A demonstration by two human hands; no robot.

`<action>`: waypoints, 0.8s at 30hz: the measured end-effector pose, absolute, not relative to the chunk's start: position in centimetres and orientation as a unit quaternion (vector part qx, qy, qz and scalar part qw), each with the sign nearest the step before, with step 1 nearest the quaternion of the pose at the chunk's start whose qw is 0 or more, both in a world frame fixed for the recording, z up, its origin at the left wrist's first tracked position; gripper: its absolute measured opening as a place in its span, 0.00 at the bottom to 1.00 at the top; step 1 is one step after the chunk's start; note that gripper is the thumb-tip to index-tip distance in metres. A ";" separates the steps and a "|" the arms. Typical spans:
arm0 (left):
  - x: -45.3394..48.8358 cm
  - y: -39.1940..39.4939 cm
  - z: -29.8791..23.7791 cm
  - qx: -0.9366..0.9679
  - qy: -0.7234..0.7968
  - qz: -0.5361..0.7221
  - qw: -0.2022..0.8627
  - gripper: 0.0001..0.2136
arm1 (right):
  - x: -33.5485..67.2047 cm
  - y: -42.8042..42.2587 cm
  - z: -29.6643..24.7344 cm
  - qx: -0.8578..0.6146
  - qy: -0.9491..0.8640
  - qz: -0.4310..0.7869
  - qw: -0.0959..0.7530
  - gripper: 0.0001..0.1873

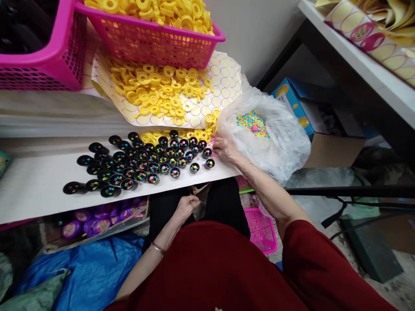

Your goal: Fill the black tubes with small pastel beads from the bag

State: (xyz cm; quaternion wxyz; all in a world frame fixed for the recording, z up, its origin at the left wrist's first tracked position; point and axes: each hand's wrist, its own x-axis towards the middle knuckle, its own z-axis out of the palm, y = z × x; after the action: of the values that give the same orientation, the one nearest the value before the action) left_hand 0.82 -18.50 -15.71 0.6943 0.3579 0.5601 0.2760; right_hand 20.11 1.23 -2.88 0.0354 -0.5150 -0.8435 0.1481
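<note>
My right hand (225, 150) is at the table's right end, its fingertips pinched together among tiny pink rings (212, 141); what they hold, if anything, is too small to make out. Just left of it stand several small black cups (173, 161) in crowded rows, with coloured beads inside. Low over my lap, below the table edge, my left hand (188, 206) has its fingers closed; whether anything is in them is hidden. Touching the right side of the table is a clear plastic bag (279, 134), open at the top, full of small multicoloured beads (251, 123).
Yellow ring-shaped pieces (155, 93) lie heaped on a sticker sheet (223, 77) at the back, below a pink basket (155, 41) of more. Another pink basket (69, 52) holds dark items. Purple containers (92, 222) sit under the table; a white shelf (366, 56) juts in at right.
</note>
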 end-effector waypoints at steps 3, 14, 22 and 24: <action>0.9 -18.6 -15.9 0.359 0.560 0.276 0.693 0.13 | 20.0 1.6 -3.0 -0.538 -0.823 0.173 0.053 0.11; 0.9 -18.6 -15.4 0.361 0.559 0.296 0.685 0.13 | 19.2 1.7 -1.9 -0.552 -0.820 0.145 0.040 0.10; 0.9 -18.8 -15.8 0.350 0.548 0.301 0.697 0.12 | 13.9 3.3 0.9 -0.485 -0.810 0.245 0.221 0.08; 0.9 -18.8 -16.0 0.348 0.545 0.301 0.700 0.12 | 11.7 4.1 1.1 -0.470 -0.814 0.279 0.197 0.08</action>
State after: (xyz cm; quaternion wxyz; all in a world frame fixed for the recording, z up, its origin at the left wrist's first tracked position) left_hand 0.89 -18.78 -15.96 0.7004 0.3484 0.5454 0.3010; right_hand 11.66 4.09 1.09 0.1972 -0.4701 -0.8137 0.2792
